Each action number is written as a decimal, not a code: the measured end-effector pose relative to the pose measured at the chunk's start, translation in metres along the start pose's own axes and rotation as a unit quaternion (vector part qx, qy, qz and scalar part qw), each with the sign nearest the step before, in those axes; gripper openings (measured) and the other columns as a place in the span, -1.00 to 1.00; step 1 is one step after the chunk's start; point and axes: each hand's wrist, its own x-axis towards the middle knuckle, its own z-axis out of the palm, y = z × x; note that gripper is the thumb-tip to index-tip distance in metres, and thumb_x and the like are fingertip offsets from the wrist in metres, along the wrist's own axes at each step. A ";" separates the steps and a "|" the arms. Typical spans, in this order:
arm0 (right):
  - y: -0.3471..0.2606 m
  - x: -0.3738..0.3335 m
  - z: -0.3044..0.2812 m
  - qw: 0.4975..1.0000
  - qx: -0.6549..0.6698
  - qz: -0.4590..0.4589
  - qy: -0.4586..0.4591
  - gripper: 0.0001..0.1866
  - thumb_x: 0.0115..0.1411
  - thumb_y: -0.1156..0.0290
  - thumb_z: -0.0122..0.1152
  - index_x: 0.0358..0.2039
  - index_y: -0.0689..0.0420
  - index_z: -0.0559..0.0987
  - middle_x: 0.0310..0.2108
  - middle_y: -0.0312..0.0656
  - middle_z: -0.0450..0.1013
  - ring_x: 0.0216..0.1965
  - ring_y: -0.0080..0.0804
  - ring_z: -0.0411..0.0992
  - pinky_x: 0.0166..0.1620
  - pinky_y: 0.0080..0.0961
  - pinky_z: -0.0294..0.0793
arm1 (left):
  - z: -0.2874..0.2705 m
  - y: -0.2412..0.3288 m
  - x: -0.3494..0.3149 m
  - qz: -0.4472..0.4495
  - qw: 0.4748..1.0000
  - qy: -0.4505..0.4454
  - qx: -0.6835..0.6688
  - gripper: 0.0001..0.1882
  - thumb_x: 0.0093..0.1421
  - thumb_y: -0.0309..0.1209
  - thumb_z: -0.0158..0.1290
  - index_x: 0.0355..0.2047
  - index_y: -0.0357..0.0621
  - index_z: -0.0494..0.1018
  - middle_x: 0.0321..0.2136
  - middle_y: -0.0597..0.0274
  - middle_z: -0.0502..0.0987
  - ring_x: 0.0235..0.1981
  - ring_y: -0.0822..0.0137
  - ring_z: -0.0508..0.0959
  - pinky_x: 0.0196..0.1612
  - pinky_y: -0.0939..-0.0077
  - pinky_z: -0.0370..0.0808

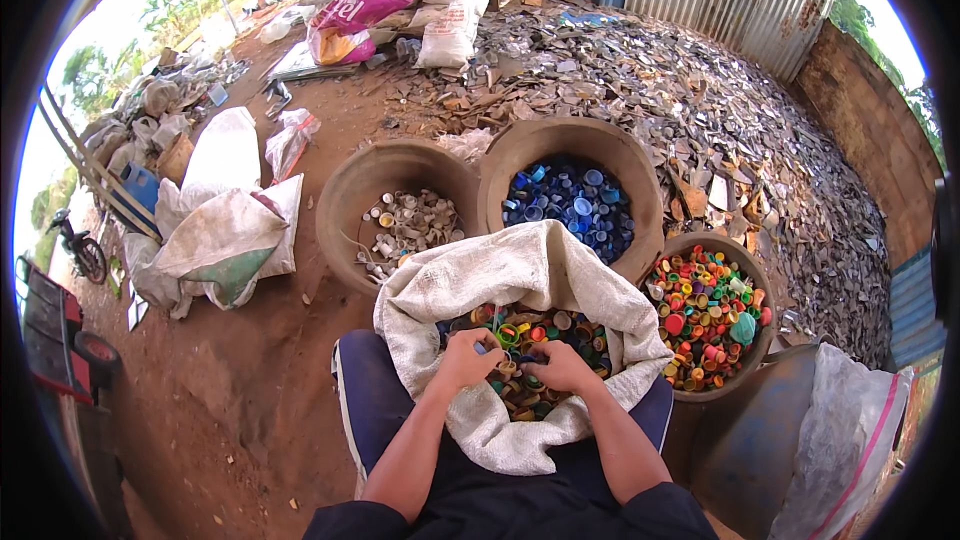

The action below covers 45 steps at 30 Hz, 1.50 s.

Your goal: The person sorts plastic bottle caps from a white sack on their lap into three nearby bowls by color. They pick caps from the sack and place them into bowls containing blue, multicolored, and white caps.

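Observation:
A white woven sack with its rim rolled back stands open between my knees, full of mixed plastic bottle caps. Both hands are inside its mouth, just over the caps. My left hand is closed, with a small blue bottle cap at its fingertips. Close beside it, my right hand curls its fingers around a dark bottle cap, partly hidden by them. Beyond the sack, one round tub has whitish caps and another tub blue ones. A third tub at right has red, orange, yellow and green caps.
Broken plastic scrap spreads over the ground at the back right, up to corrugated metal sheets. Empty-looking sacks lie on the reddish dirt at left. A translucent sack is close on my right. A motorcycle wheel shows far left.

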 end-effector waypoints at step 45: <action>-0.004 0.026 0.019 0.993 -0.007 -0.044 0.109 -0.48 -0.13 0.31 0.25 -0.09 0.22 0.47 -0.19 0.11 0.48 -0.11 0.01 0.45 -0.06 -0.30 0.42 | 0.018 0.004 0.003 0.043 0.950 -0.016 0.309 -0.51 -0.05 -0.29 0.13 -0.04 0.01 0.42 -0.14 -0.03 0.43 -0.14 -0.07 0.50 -0.11 0.12 0.47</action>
